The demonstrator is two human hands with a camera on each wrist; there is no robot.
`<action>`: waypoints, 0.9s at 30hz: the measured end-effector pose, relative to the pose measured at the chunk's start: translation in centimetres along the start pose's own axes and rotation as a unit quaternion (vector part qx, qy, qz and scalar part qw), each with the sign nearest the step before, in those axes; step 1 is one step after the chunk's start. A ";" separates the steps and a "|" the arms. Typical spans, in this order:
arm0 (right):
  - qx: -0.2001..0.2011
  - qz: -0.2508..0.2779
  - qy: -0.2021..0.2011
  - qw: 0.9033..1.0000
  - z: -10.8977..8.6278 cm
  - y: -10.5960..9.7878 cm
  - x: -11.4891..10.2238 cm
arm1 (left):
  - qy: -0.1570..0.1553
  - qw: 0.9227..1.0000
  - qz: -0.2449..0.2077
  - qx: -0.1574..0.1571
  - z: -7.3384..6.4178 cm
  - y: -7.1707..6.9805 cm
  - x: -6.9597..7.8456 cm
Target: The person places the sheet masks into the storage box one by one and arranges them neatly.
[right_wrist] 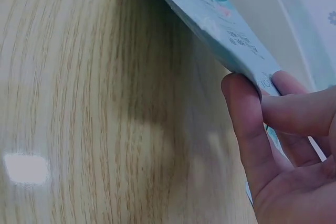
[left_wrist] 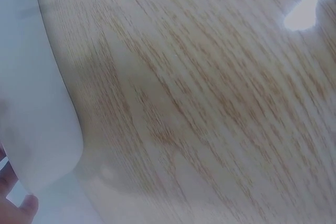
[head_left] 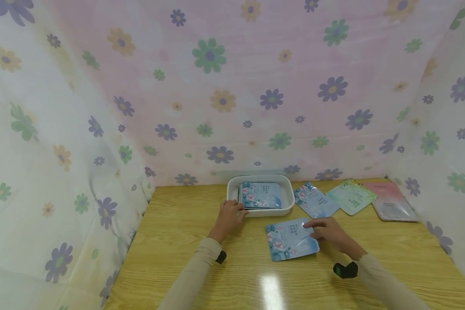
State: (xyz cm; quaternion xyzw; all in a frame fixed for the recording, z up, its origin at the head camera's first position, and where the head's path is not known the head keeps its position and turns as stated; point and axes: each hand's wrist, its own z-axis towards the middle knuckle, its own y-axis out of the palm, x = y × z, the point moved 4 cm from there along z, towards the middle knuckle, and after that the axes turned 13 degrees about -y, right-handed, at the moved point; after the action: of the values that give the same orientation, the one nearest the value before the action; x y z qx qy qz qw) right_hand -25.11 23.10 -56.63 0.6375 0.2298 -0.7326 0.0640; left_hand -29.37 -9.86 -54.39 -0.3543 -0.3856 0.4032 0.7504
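Note:
My right hand (head_left: 331,234) pinches the right edge of a light blue sheet mask packet (head_left: 288,239) printed with pink flowers. In the right wrist view the packet (right_wrist: 215,27) slants above the table, its edge between thumb and fingers. My left hand (head_left: 230,215) holds the front left corner of a white plastic tray (head_left: 265,212), fingers over the rim. Inside the tray lies a stack of packets, a blue floral one (head_left: 265,196) on top. In the left wrist view, the fingertips (left_wrist: 29,203) show by the tray's corner (left_wrist: 47,145).
Right of the tray, another blue packet (head_left: 315,201), a green one (head_left: 352,196) and a pink one (head_left: 393,202) lie in a row on the wooden table (head_left: 182,249). A flowered curtain (head_left: 240,129) stands behind the table and along both sides.

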 end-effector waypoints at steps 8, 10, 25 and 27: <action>0.016 0.018 0.019 1.000 -0.6 -0.9 -0.2 | -0.004 1.000 -0.003 0.001 -0.1 -0.2 0.2; 0.022 0.026 0.021 0.999 -0.7 -1.2 -0.3 | -0.005 1.000 -0.005 -0.001 -0.1 -0.3 0.2; 0.036 0.022 0.037 0.998 -0.7 -2.3 -2.3 | 0.006 1.000 -0.001 0.013 -0.1 -0.2 0.0; 0.035 0.020 0.037 0.999 -0.6 -2.4 -2.6 | 0.008 1.000 -0.001 0.017 -0.1 -0.2 0.0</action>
State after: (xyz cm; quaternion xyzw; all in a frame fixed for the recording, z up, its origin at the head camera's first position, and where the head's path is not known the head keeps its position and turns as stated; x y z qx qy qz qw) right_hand -25.01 24.99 -53.51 0.6703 0.1934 -0.7148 0.0484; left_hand -29.22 -9.97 -54.33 -0.3442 -0.3727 0.4058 0.7602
